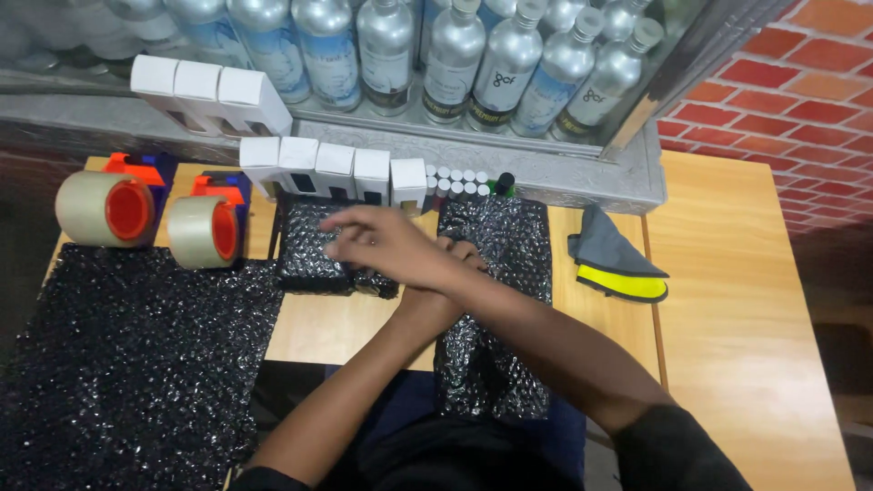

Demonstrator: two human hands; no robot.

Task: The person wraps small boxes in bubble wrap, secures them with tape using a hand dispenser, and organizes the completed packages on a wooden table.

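Note:
My arms are crossed over the wooden table point(746, 318). My right hand point(386, 241) reaches left, its blurred fingers spread over a small parcel wrapped in black bubble wrap point(309, 259); whether it touches the parcel is unclear. My left hand point(468, 257) lies mostly hidden under my right wrist. It rests on a long strip of black bubble wrap point(509, 236) that runs from the table's far side down to my lap.
A large black bubble wrap sheet point(136, 355) covers the left. Two tape rolls on orange dispensers point(105, 209) point(205, 232) stand behind it. White boxes point(332, 171), small vials point(455, 182) and silver bottles point(455, 55) line the back. A grey-yellow cloth point(614, 264) lies right.

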